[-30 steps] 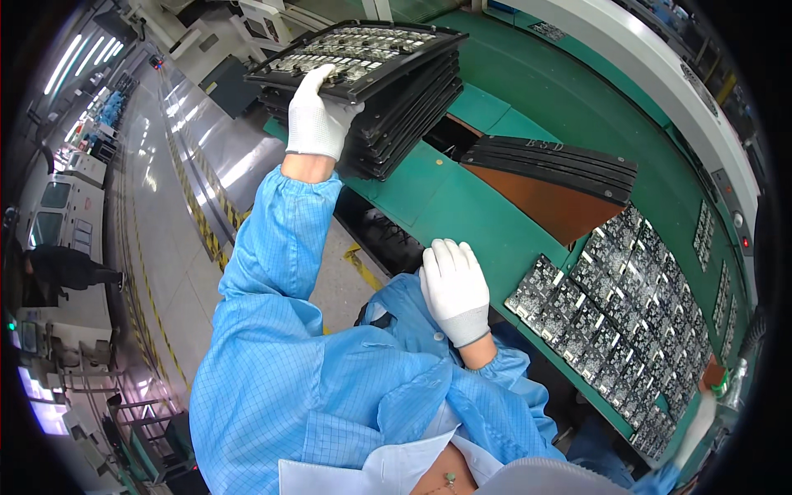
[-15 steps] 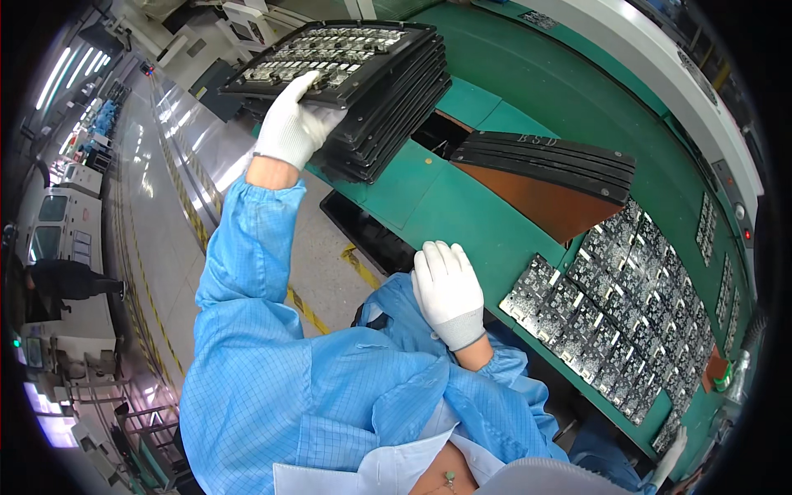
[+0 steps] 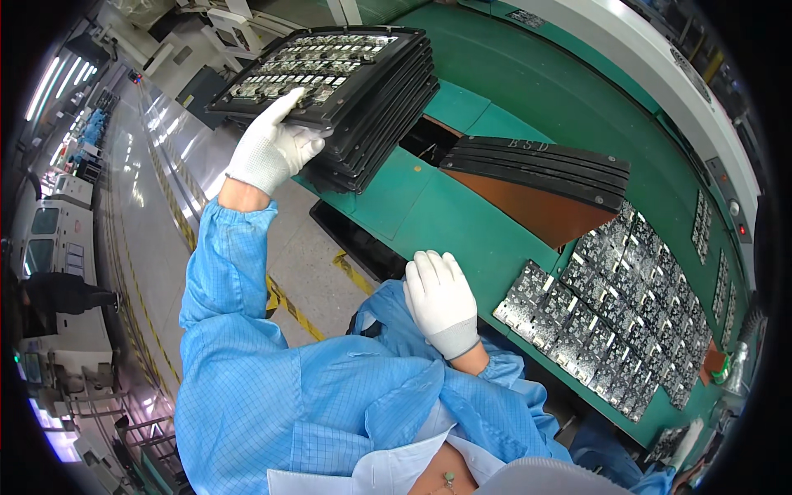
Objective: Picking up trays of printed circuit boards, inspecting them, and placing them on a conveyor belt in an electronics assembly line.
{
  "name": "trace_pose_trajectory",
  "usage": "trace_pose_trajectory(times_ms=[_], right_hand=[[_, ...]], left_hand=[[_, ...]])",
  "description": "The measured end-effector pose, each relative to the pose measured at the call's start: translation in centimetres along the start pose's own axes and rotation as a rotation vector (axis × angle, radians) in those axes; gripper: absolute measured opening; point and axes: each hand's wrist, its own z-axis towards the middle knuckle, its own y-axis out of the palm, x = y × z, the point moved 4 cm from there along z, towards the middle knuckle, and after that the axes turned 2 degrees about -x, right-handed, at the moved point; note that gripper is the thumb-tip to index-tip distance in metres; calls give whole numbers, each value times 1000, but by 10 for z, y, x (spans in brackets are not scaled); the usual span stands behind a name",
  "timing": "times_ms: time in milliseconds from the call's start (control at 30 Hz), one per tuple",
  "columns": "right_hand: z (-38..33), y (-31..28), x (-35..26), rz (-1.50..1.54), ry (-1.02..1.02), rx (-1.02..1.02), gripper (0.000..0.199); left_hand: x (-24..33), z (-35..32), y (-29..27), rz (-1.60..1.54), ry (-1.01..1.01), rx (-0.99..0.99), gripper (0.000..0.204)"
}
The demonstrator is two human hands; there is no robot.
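Tray stack (image 3: 371,107), person's 2 gloved hands (image 3: 266,153), 1 gripping it

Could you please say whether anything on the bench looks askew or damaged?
Mildly: the stack of black trays, touched by the left hand, has staggered rather than flush edges, though fisheye bending may exaggerate this. No damage is visible.

Worn on the person's head, the fisheye view looks steeply down past the blue checked cloth smock (image 3: 239,379), close below, and forward over the green flat-topped workbench (image 3: 441,224); the stack of black rectangular trays (image 3: 381,107) sits at arm's reach; the grey glossy floor (image 3: 153,268) recedes far left; shapes near the dark rim seem too bent to judge well.
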Motion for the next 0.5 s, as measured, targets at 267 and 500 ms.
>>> trace_pose_trajectory(times_ms=[267,500], right_hand=[[3,1,3,-4,12,30,22],[18,-3,-5,95,58,-170,11]], left_hand=[[1,-4,7,91,-83,27,48],[9,16,-106,835,111,-342,68]])
